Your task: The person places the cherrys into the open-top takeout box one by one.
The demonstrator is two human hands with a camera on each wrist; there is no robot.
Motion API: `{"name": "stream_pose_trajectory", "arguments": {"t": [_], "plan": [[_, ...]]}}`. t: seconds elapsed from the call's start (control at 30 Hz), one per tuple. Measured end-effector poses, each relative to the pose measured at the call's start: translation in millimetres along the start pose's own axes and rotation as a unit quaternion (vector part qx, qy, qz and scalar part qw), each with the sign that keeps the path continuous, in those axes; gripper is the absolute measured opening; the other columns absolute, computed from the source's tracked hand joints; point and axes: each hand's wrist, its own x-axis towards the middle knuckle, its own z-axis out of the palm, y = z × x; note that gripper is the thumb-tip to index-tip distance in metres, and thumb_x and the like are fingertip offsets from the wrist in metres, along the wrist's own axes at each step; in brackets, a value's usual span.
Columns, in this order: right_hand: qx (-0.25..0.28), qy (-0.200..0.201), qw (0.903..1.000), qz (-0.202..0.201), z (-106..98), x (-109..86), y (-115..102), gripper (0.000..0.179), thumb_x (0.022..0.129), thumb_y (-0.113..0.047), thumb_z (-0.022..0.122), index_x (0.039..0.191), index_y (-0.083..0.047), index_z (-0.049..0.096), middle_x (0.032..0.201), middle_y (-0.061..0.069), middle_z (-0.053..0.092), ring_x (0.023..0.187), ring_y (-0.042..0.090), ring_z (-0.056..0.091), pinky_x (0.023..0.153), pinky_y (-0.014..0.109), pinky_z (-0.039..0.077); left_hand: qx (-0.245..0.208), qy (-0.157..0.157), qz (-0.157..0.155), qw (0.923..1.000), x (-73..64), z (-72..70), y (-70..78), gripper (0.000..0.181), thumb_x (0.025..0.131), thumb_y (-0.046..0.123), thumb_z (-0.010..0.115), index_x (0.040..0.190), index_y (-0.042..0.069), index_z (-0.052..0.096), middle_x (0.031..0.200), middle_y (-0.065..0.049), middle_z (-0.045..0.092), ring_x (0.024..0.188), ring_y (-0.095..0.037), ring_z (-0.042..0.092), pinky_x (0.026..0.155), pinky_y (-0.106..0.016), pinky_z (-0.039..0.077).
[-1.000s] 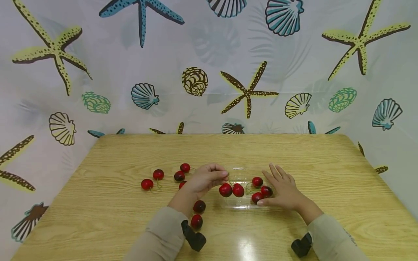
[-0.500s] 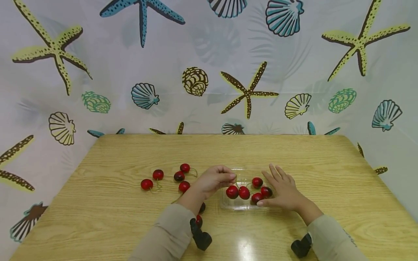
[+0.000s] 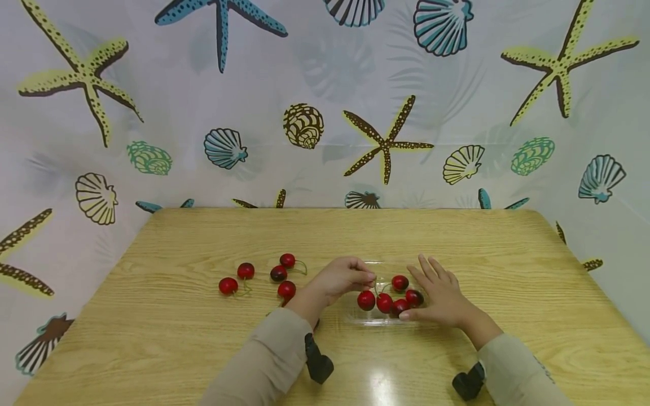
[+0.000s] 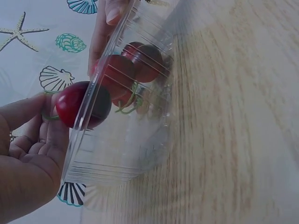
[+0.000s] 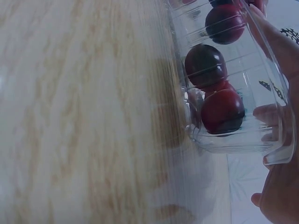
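Pinching two cherries (image 3: 384, 303) by stems (image 4: 52, 117), left grip (image 3: 341, 279) nearly closed; right grip (image 3: 443, 298) splayed against one tray (image 3: 370, 323) of three cherries (image 3: 400, 283).

Site: a screened-off tabletop recording station; type of building cannot be told. Evidence: pale cloth (image 3: 264, 67), printed with starfish (image 3: 384, 144) and shells (image 3: 223, 149), fills the background behind the table (image 3: 178, 338) and along both its sides. Table top light, wood-grained. Black wrist cameras (image 3: 319, 366) worn at the cuffs of beige sleeves (image 3: 259, 361).
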Motion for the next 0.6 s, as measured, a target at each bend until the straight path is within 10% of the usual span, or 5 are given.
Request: {"name": "stream_pose_trajectory", "arguments": {"t": [0.6], "plan": [[0.01,0.0,0.9999,-0.006,-1.1,-1.4,-1.8,0.096,0.066,-0.059,0.061,0.135,-0.004,0.024,0.141,0.02,0.004,0.126,0.037,0.0,0.093,0.061,0.006,0.075,0.002,-0.04,0.9964,8.7,19.1,1.6,0.007,0.082,0.0,0.056,0.086,-0.006,0.055,0.075,-0.009,0.057,0.066,-0.015,0.056,0.066,-0.029,0.05]]}}
